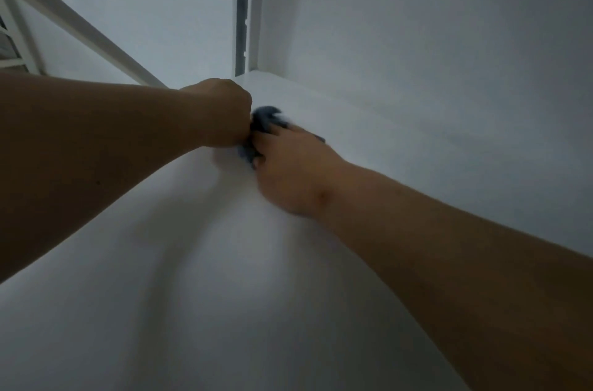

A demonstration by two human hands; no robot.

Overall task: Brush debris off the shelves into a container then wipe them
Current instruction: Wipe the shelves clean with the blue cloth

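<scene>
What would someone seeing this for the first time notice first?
Two bare forearms reach in from the lower corners and meet mid-frame, where the left hand and right hand bunch a small blue-grey cloth between them. Everything around is plain white: the shelf below the hands, a wall on the right, and a dark vertical slot in the back corner.

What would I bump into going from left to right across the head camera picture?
Slanted white rail → left hand → blue cloth → right hand → white side wall. Both hands meet at the cloth on the white shelf.
</scene>
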